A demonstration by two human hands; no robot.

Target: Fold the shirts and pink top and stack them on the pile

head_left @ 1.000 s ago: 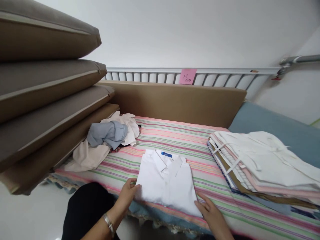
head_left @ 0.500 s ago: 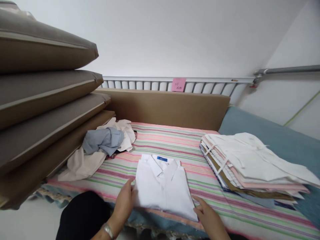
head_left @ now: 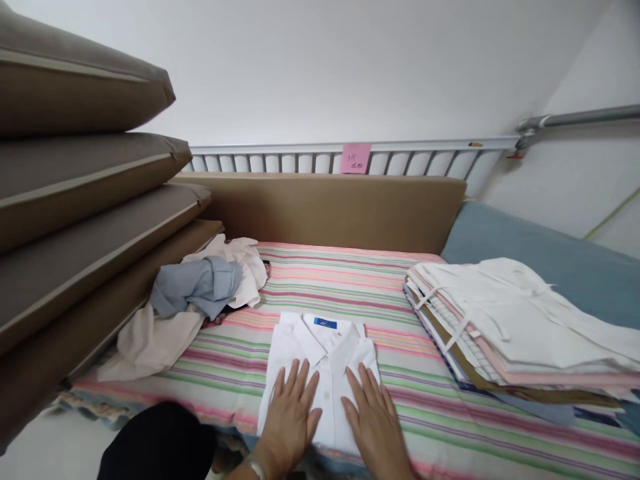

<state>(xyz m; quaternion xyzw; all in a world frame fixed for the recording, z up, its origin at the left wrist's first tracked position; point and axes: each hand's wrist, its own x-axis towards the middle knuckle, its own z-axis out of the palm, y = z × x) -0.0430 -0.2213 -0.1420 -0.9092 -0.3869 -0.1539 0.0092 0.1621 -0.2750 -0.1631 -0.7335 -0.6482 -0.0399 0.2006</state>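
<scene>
A white shirt, folded into a neat rectangle, lies collar-side away from me on the striped bedspread. A blue label shows inside its collar. My left hand rests flat on the left half of the shirt front, fingers spread. On the right half lies my right hand, also flat with its fingers apart. The buttoned front runs between the two hands. Both palms hide the lower part of the shirt.
To the right stands a pile of folded clothes, white on top. Crumpled garments, grey-blue and cream, lie at the left beside stacked brown cushions. A brown padded board and a radiator bearing a pink note line the back.
Both hands have left the shirt's lower side edges and moved inward onto its front, opening flat. The view has shifted slightly, while the shirt remains folded.
</scene>
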